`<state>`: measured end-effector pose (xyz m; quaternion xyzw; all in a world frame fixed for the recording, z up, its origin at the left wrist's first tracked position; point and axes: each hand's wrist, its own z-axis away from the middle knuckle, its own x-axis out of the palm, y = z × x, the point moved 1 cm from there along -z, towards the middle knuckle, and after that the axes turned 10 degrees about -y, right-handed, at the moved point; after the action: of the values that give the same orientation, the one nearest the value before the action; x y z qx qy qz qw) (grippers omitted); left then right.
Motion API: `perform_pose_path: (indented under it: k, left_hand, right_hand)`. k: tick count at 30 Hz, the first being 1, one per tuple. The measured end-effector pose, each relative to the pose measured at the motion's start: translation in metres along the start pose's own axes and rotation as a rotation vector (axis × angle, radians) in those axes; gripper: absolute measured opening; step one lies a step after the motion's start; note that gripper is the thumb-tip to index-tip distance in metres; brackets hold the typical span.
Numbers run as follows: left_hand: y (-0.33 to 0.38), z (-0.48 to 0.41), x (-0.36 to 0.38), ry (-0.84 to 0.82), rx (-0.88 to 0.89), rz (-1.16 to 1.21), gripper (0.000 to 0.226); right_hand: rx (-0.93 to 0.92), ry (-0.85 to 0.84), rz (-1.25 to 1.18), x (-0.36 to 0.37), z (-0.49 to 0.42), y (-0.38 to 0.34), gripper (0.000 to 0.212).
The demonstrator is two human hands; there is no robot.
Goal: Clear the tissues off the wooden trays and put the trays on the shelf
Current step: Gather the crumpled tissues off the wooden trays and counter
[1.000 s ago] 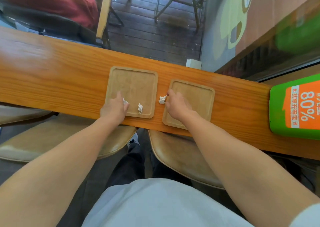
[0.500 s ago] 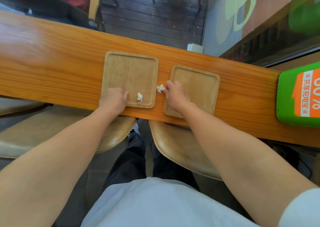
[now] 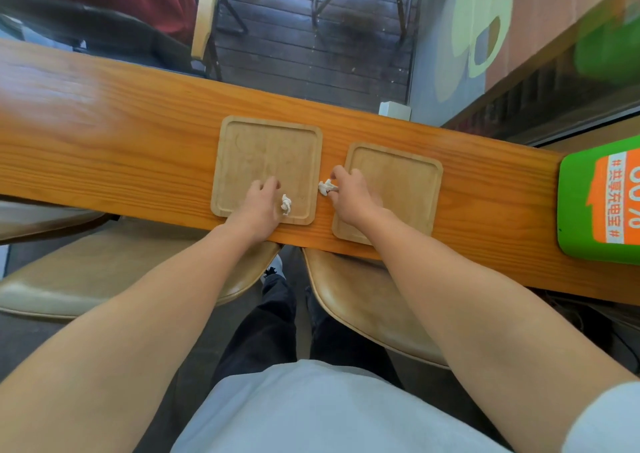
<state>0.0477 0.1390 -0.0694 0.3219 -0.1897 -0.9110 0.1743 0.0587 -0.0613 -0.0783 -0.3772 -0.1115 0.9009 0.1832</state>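
Two square wooden trays lie side by side on a long orange wooden counter (image 3: 104, 134). My left hand (image 3: 258, 207) rests on the near part of the left tray (image 3: 266, 155), its fingers curled closed over a tissue picked up earlier and hidden inside. A small crumpled white tissue (image 3: 286, 204) lies on that tray, touching the right side of this hand. My right hand (image 3: 351, 198) covers the near left corner of the right tray (image 3: 398, 182). It pinches another white tissue wad (image 3: 325, 188) over the gap between the trays.
A green and orange box with printed characters (image 3: 599, 203) stands on the counter at the right. Two tan chair seats (image 3: 104, 279) (image 3: 367, 310) sit under the counter's near edge. A small white block (image 3: 394, 110) is at the far edge, with dark floor and chair legs beyond.
My left hand closed on a tissue at the left tray's near corner, then slid right to the second wad. My right hand moved its tissue left, off the right tray.
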Motion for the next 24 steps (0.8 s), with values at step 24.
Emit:
perform_pose_path:
  k: [24]
  left_hand:
    - [0.044,0.035,-0.017,-0.014,0.061,-0.204,0.009]
  right_hand:
    - [0.097,-0.002,-0.262,-0.051,0.068,0.014,0.014]
